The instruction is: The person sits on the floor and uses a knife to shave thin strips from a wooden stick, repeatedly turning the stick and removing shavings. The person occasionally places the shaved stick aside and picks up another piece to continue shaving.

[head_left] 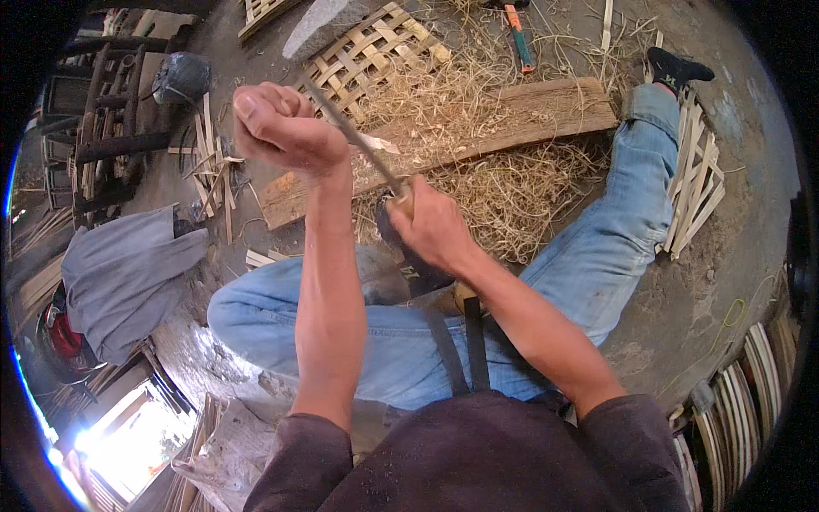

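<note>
My left hand is raised over the left part of a wooden plank, its fingers curled into a fist. Whatever lies inside that fist, if anything, is hidden. In my right hand is the handle of a long-bladed knife. The blade slants up and left, passing close beside my left wrist. Below both hands the plank lies across the ground, with a pale sliver of wood close to the blade. Curly shavings cover part of the plank and pile up around it.
A woven lattice of strips and a grey stone lie beyond the plank. An orange-and-teal tool handle is at the far side. Cut strips rest beside my outstretched right leg. A grey cloth drapes at left.
</note>
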{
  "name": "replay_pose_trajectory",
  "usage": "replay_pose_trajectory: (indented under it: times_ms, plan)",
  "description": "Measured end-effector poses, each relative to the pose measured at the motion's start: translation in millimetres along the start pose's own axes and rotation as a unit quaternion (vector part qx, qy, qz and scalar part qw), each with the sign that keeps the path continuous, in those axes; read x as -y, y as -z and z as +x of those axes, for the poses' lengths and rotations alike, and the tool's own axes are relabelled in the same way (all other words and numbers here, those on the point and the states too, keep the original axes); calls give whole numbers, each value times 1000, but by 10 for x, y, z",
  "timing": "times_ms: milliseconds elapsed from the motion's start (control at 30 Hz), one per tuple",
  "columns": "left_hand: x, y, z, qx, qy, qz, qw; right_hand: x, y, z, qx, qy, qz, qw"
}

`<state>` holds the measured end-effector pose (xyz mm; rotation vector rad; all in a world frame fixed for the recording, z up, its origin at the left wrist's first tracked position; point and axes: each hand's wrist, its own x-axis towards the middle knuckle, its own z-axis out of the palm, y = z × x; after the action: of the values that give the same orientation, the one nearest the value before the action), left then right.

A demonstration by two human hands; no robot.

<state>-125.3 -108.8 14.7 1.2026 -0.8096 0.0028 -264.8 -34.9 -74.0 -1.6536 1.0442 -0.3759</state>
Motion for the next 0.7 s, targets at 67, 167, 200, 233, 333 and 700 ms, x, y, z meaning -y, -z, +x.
replay_pose_trajectory:
  times_ms: [67,167,200,233,333,700]
  plan:
    - [-26,-60,5,4,-33,36,999,-214,-55,139,23,-50,-36,998]
    - [132,36,55,-7,-66,47,997,-49,-101,70,-21,-37,0,999]
    - [86,-61,171,2,-39,-14,999,-28,-82,48,-18,-26,8,999]
    - [60,-8,103,-7,-5,0,1000,-25,-72,17,-15,-16,16,1000]
    - [-9,49,25,-23,-9,29,999,-399,-179,103,42,-48,-60,996]
    - [60,166,121,7,-9,-37,999,-107,-113,60,27,-76,9,997]
